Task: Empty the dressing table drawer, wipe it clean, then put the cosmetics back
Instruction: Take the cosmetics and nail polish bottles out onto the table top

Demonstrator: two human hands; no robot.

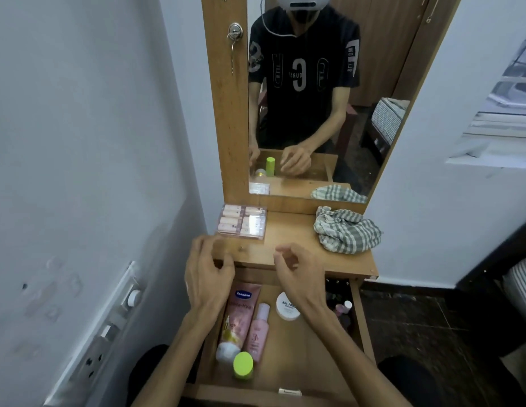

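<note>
Left hand point(207, 270): held loosely curled, nothing gripped.
Right hand point(297, 271): likewise, over the drawer point(300, 356).
Worktop point(288, 239): checked cloth point(346, 230) laid.

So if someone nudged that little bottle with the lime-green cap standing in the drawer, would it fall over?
Probably. The lime-green-capped bottle stands upright and looks narrow, so a sideways push would likely tip it. Its cap looks round, so once down it might roll across the bare wooden drawer floor. It seems small, so probably light.
</note>
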